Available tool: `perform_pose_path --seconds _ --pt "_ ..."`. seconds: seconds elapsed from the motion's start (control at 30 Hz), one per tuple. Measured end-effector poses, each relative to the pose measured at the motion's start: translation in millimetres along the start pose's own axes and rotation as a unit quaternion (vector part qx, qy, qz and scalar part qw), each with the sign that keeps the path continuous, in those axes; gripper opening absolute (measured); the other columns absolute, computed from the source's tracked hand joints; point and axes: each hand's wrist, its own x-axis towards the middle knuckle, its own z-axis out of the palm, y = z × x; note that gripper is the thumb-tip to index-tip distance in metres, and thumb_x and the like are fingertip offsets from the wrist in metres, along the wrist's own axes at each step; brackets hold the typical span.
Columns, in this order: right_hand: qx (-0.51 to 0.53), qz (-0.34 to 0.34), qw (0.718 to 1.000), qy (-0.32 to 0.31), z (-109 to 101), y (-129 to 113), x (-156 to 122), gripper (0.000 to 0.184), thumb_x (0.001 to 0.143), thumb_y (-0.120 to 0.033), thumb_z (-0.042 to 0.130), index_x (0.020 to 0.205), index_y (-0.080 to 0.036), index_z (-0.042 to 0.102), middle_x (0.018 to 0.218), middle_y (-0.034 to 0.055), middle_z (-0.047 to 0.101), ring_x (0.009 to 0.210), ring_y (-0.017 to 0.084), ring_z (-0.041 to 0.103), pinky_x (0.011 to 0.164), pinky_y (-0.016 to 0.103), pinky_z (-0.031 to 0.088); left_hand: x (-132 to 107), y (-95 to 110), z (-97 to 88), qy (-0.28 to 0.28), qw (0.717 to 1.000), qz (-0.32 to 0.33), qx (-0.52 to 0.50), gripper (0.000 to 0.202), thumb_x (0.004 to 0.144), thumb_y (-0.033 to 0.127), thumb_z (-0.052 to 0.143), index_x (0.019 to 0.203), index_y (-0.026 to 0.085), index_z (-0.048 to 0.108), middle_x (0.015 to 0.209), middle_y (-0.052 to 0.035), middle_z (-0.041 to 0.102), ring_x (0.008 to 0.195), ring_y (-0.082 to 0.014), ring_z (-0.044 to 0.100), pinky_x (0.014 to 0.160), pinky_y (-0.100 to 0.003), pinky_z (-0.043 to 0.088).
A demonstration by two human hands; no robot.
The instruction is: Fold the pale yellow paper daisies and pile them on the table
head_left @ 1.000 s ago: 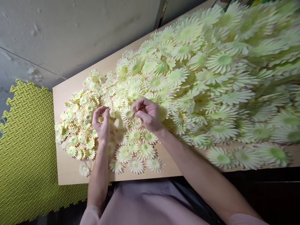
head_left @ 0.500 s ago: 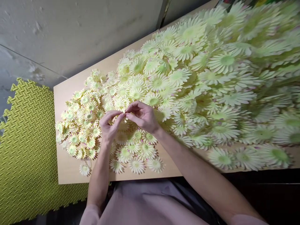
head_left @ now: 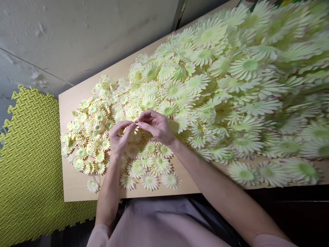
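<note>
Over a heap of pale yellow-green artificial daisy heads (head_left: 169, 91), my left hand (head_left: 120, 136) and my right hand (head_left: 157, 127) meet fingertip to fingertip. Each has thumb and forefinger pinched together. Whatever sits between the fingertips is too small and too covered to make out. Smaller daisy heads (head_left: 97, 127) with pinkish petal tips are piled just left of my left hand. Below my hands, several single flower heads (head_left: 149, 180) lie near the front edge of the board.
The flowers rest on a light wooden tabletop (head_left: 77, 188) that runs along a grey wall (head_left: 89, 34). Yellow-green interlocking foam mats (head_left: 31, 154) lie at the left. Larger flower heads (head_left: 246, 68) spread thickly across the right side.
Almost nothing differs. My pinched fingertips have shifted very slightly, and the flowers stay where they were.
</note>
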Motion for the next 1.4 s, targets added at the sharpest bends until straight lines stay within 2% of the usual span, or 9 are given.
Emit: perform_pose_path --seconds 0.3,0.57,0.73,0.93,1.2,1.4 --pt "-0.007 -0.004 1.000 -0.009 -1.3 0.9 0.4 0.012 0.080 -0.024 0.074 0.089 -0.020 0.066 0.081 0.0004 0.067 0.074 0.013 0.064 0.066 0.025 0.056 -0.2 1.4 0.4 0.002 1.000 -0.007 -0.005 0.008 0.081 0.029 0.075 0.084 0.022 0.076 0.083 -0.0043 0.075 0.080 -0.0146 0.068 0.077 -0.030 0.053" --pt "-0.014 -0.012 1.000 0.010 -0.8 3.0 0.2 0.016 0.076 -0.022 0.076 0.089 -0.019 0.066 0.082 0.0009 0.068 0.076 0.013 0.067 0.069 0.026 0.060 -0.7 5.3 0.4 0.019 0.998 -0.061 0.001 0.015 0.084 0.035 0.071 0.086 0.021 0.076 0.084 -0.0045 0.075 0.081 -0.0147 0.068 0.078 -0.029 0.052" --pt "-0.057 -0.054 0.997 0.014 0.4 5.1 -2.1 0.016 0.078 -0.021 0.074 0.090 -0.020 0.064 0.085 0.0012 0.069 0.078 0.014 0.068 0.072 0.030 0.060 0.3 1.8 0.0 0.012 0.998 -0.064 0.001 0.013 0.079 0.034 0.076 0.085 0.023 0.076 0.085 -0.0047 0.075 0.082 -0.0160 0.067 0.076 -0.030 0.050" --pt "-0.111 -0.090 0.989 0.036 3.8 8.5 -5.2 0.016 0.080 -0.020 0.071 0.093 -0.021 0.063 0.088 0.0015 0.069 0.081 0.015 0.069 0.071 0.030 0.060 1.2 1.1 -2.3 -0.003 0.999 -0.046 0.006 0.013 0.083 0.033 0.071 0.082 0.021 0.075 0.085 -0.0052 0.074 0.081 -0.0154 0.066 0.076 -0.029 0.050" --pt "-0.115 -0.089 0.989 0.021 4.6 6.5 -4.6 0.020 0.078 -0.018 0.071 0.097 -0.021 0.063 0.090 0.0023 0.070 0.082 0.015 0.069 0.072 0.031 0.062 -1.5 -3.7 0.4 0.047 0.991 -0.119 -0.045 0.019 0.081 0.038 0.072 0.078 0.019 0.074 0.082 -0.0030 0.072 0.082 -0.0148 0.066 0.080 -0.028 0.050" --pt "-0.078 -0.073 0.994 0.034 4.9 7.1 -4.2 0.021 0.076 -0.018 0.070 0.095 -0.022 0.061 0.085 0.0010 0.068 0.078 0.015 0.068 0.068 0.030 0.059 -0.5 -9.3 1.9 0.077 0.981 -0.156 -0.086 0.022 0.078 0.041 0.074 0.075 0.019 0.074 0.078 -0.0021 0.070 0.077 -0.0133 0.063 0.076 -0.026 0.050"
